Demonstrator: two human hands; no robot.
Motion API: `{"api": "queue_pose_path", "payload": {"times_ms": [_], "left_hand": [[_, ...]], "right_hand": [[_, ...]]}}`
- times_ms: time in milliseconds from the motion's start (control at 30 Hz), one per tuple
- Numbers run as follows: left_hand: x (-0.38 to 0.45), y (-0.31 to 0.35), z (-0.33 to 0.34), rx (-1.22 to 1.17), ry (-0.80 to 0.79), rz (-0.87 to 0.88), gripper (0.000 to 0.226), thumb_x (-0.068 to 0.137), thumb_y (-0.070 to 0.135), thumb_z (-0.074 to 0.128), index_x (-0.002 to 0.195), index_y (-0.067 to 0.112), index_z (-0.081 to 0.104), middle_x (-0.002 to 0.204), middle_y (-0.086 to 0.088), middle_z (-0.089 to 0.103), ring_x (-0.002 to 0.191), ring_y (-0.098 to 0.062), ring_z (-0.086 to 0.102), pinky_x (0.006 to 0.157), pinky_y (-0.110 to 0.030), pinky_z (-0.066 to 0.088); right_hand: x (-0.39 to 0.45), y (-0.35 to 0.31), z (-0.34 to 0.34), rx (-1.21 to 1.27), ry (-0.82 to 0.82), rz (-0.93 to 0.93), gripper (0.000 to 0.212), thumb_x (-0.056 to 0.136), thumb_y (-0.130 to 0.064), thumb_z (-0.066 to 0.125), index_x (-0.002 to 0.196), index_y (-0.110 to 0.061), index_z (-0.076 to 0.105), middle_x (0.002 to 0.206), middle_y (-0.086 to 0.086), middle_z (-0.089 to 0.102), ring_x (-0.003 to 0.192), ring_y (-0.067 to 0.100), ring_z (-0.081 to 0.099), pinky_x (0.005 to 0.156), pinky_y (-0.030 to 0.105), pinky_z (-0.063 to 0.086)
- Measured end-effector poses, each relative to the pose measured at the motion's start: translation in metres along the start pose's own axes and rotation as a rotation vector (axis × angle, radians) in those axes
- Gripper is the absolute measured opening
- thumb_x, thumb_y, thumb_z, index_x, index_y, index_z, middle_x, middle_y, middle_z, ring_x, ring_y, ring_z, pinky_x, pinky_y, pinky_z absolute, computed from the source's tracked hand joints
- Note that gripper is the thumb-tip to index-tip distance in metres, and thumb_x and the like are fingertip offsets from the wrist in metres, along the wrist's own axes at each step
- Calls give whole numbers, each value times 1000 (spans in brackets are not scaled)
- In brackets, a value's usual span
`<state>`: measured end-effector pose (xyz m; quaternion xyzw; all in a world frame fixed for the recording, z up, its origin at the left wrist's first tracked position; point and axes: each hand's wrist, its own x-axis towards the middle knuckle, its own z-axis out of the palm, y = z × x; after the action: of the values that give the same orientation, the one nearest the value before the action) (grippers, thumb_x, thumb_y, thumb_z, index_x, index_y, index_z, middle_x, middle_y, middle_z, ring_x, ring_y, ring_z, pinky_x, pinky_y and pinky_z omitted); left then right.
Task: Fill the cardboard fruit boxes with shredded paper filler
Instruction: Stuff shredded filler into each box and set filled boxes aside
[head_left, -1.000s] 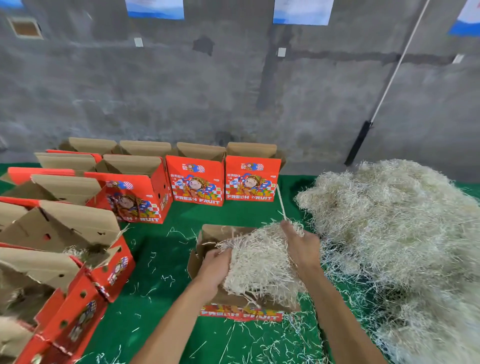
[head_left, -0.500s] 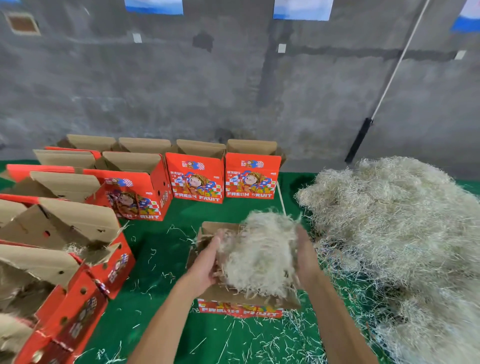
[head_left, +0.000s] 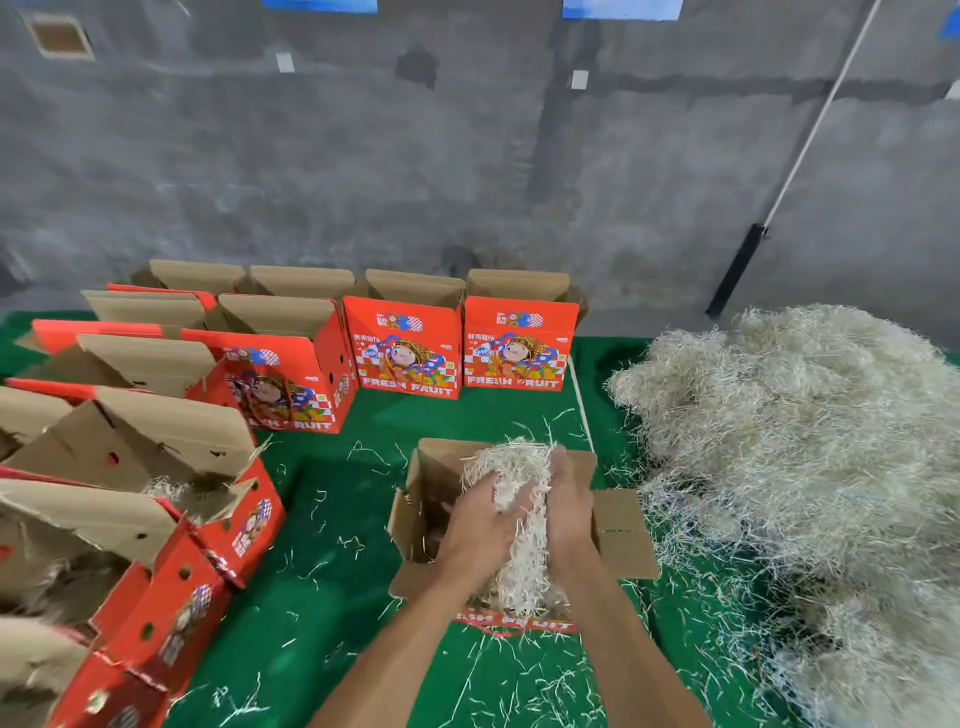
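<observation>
The two red boxes standing side by side at the back, the left one (head_left: 404, 347) and the right one (head_left: 520, 345), each carry "FRESH FRUIT" in white capitals along the bottom of the front face. On the angled box (head_left: 283, 384) to their left I can read only "FRUIT". The box in front of me (head_left: 514, 622) shows the same words, partly hidden; smaller print is too blurred.

Matt brown cardboard box (head_left: 618, 535) with red printed face, wiry pale paper filler (head_left: 519, 545), green felt-like table cover (head_left: 337, 519).
</observation>
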<state>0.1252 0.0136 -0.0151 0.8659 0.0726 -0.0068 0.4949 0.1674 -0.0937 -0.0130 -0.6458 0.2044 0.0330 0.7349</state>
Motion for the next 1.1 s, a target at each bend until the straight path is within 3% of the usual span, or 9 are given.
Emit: {"api": "queue_pose_path", "payload": {"times_ms": [100,267,333,467,633,833,933,1000,1100], "left_hand": [[5,-31,-42,-197,70,-102,88,76,83,54,141,25,46,77,8,65,55,-5,55,56,-35,58],[19,-49,-78,-356,97,-192,98,74,90,40,142,19,48,140,-15,50,133,-38,44,111,-50,32],[16,-33,-56,-371,42,-220,89,81,86,32,146,26,41,141,-1,54,129,-26,52,109,-43,32],[27,-22,-22,-582,107,-407,79,87,70,51,153,36,23,156,5,32,138,-24,38,113,-49,28],[31,-26,-9,-741,57,-476,98,73,60,77,148,27,24,150,-7,38,130,-30,45,107,-51,40],[38,-47,-62,-904,400,-513,87,72,43,83,142,20,38,123,-6,59,106,-30,64,84,-41,55],[33,-41,-73,-652,351,-330,73,79,48,77,142,28,44,104,-10,71,102,-36,66,88,-39,54],[24,-31,-59,-287,242,-108,46,80,53,73,119,43,52,87,13,63,84,-19,56,73,-25,49],[17,-13,-30,204,441,189,44,78,68,65,109,41,49,112,29,46,108,8,42,102,-26,31]], "right_hand": [[22,-12,-40,-114,111,-47,49,93,-64,49,82,-16,49,50,-8,37,39,7,31,41,21,31],[35,-29,-76,-199,88,-83,63,85,-74,47,73,-12,55,60,-3,39,43,5,35,41,24,33],[27,-20,-58,-261,-34,-11,71,83,-79,49,110,-15,64,94,-3,65,78,11,60,73,38,56],[1,0,-24,-284,-360,33,103,70,-90,54,153,-36,29,152,-13,39,139,13,39,113,43,27],[0,17,-10,-288,-210,-203,60,71,-62,71,98,-9,61,58,-11,57,44,2,44,45,20,38],[27,-1,-60,-212,14,-77,77,79,-57,72,128,0,54,86,6,71,72,19,71,64,35,61],[33,-7,-77,-210,34,-117,66,83,-59,67,117,-4,56,104,35,62,101,50,64,80,61,53],[24,-6,-68,-264,-51,-121,65,75,-82,57,110,-27,63,107,27,59,81,26,73,73,48,58],[17,-1,-47,-406,-145,-98,96,75,-92,34,145,-28,43,144,0,50,128,21,53,108,51,38]]}}
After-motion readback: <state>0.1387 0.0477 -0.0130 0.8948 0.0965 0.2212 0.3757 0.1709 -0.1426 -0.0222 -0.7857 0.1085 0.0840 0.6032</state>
